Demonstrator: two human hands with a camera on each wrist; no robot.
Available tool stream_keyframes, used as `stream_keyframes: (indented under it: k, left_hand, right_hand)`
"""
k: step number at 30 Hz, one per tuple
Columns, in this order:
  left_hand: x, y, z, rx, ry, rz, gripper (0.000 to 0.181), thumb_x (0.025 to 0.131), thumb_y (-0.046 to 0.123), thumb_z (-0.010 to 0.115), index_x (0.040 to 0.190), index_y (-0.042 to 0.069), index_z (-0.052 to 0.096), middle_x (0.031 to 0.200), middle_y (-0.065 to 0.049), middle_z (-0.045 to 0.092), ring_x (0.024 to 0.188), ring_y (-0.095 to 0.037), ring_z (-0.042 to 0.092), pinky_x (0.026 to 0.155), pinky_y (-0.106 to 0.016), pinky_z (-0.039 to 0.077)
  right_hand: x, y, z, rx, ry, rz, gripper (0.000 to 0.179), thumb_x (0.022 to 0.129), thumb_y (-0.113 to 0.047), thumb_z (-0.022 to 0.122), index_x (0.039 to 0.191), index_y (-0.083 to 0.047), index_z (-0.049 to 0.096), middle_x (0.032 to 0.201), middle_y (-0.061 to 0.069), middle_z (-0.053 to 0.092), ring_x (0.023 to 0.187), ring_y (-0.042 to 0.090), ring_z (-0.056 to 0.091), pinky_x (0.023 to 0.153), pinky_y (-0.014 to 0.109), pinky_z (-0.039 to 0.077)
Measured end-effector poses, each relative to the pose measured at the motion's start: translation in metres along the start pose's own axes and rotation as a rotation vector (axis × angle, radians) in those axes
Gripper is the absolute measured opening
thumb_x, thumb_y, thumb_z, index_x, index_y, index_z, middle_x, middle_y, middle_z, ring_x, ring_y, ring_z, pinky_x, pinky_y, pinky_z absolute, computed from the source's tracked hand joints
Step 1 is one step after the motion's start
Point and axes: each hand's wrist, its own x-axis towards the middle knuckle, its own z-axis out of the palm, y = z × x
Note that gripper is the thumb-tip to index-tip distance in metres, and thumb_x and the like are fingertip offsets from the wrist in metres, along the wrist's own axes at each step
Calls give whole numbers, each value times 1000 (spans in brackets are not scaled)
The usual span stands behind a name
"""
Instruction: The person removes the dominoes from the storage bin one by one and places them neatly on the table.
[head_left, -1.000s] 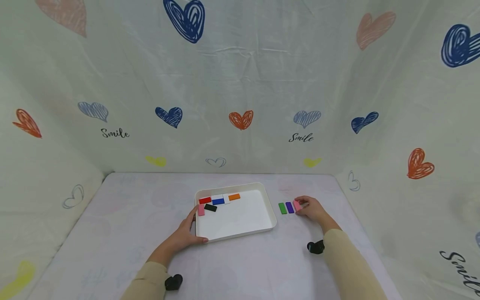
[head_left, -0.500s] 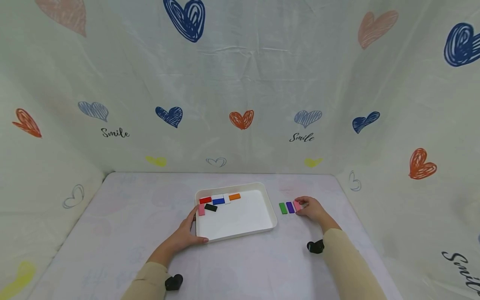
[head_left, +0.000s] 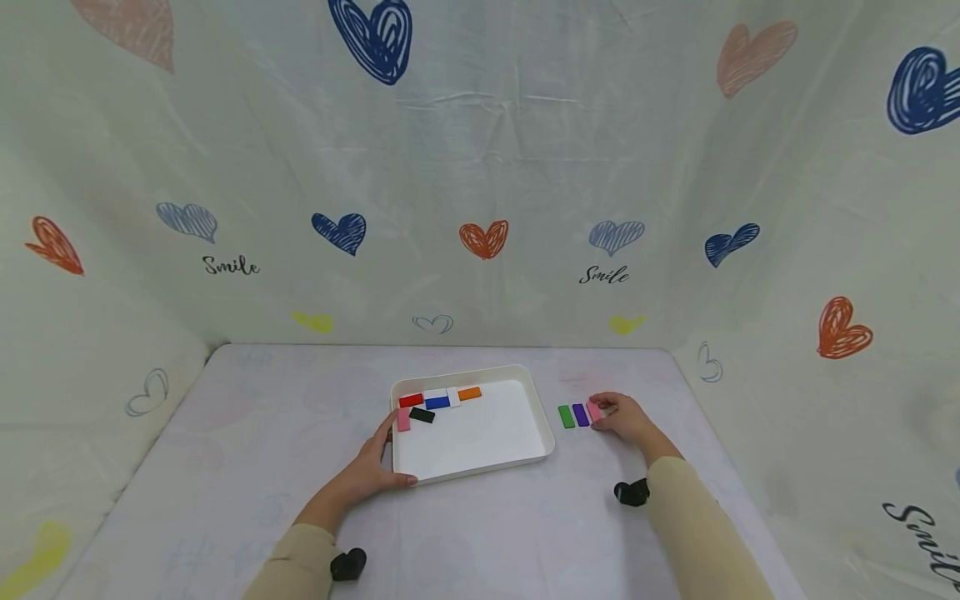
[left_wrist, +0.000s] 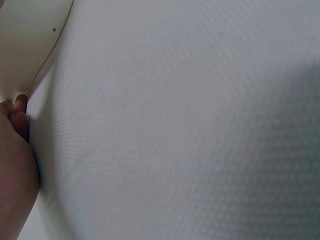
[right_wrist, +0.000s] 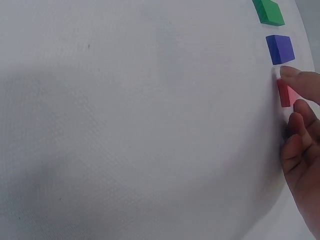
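My left hand (head_left: 367, 472) holds the white tray (head_left: 480, 472) at its near left corner, thumb on the front rim and fingers along the left wall. In the left wrist view, its fingers (left_wrist: 21, 105) lie against the tray's outer wall. On the table to the tray's right, my right hand (head_left: 624, 418) pinches a pink rectangular block (head_left: 595, 411) between thumb and fingers. The right wrist view shows that pink block (right_wrist: 285, 93) standing in line with a purple block (right_wrist: 281, 49) and a green block (right_wrist: 270, 12).
Inside the tray, toward the back left, lie a red block (head_left: 411, 401), a blue block (head_left: 437, 403), white blocks (head_left: 453, 395), an orange block (head_left: 469, 393), a black block (head_left: 422, 415) and another pink block (head_left: 403, 420). A heart-printed curtain (head_left: 480, 167) hangs behind the table (head_left: 480, 542).
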Motion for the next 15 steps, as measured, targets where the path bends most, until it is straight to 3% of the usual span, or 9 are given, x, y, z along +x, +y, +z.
stream_keyframes:
  k: [5,15]
  left_hand:
    - [0,1,1,6,1,-4,123,64,35,90,156,13,10,144,-25,36,135,-43,29,105,-68,25]
    - [-2,4,0,-5,-2,-4,123,65,35,89,156,12,10,147,-25,33,137,-43,28,105,-68,24]
  right_hand:
    - [-5,-12,-7,24,37,7,49,85,-5,73,132,-6,58,125,18,54,102,32,51,87,46,47]
    - [-2,-53,0,67,51,-105,50,84,-8,75,131,-7,60,124,16,58,93,24,53,72,30,49]
